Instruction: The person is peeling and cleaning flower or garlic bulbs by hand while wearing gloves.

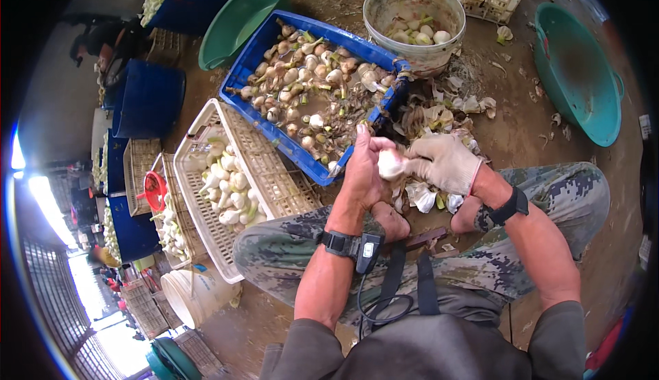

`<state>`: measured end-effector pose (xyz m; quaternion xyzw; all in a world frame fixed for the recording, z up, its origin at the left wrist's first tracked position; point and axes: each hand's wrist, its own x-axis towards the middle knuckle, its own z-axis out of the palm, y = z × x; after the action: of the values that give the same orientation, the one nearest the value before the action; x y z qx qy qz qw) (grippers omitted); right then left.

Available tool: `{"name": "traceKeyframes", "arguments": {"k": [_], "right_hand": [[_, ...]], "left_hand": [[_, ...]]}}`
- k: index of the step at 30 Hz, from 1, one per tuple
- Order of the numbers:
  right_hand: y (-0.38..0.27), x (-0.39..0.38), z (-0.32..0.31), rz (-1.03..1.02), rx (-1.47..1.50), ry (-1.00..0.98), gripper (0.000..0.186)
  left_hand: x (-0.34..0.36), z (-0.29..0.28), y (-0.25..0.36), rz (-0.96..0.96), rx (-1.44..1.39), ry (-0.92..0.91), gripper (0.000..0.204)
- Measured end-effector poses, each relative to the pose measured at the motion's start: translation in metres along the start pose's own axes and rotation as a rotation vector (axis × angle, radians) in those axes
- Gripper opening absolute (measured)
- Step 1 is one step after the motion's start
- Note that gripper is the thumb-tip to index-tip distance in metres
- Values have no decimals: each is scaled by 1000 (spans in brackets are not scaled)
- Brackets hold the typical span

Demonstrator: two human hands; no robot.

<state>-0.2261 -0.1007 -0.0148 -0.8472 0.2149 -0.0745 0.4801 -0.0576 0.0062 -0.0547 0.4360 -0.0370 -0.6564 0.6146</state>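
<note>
A white garlic bulb [391, 164] with a pinkish tint is between my two hands, above a heap of peelings. My left hand [364, 167], bare, holds the bulb against its fingers, with the thumb raised. In a pale work glove, my right hand [444, 161] has its fingers closed at the bulb's right side; whether a bit of skin is pinched there is hidden. Just beyond my hands stands a blue tray [237, 64] of unpeeled garlic bulbs [302, 71]. Loose garlic skins [421, 197] lie below my hands by my feet.
To the left, a cream plastic basket [189, 153] holds peeled garlic [230, 188]. A dirty white bucket [415, 50] with several bulbs stands beyond the tray. Green basins [244, 19] flank it, one [576, 71] at far right. Blue tubs [147, 98] and a white bucket [199, 297] stand left.
</note>
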Motion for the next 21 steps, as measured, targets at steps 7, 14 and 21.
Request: {"name": "traceKeyframes", "arguments": {"k": [7, 14, 21], "right_hand": [[-9, 3, -6, 112, 92, 188, 21], [-9, 2, 0, 84, -50, 221, 21], [7, 13, 9, 430, 1, 188, 30]], "left_hand": [[-22, 20, 19, 251, 252, -111, 44], [-21, 18, 21, 244, 444, -74, 59], [-28, 24, 22, 441, 885, -181, 63]]}}
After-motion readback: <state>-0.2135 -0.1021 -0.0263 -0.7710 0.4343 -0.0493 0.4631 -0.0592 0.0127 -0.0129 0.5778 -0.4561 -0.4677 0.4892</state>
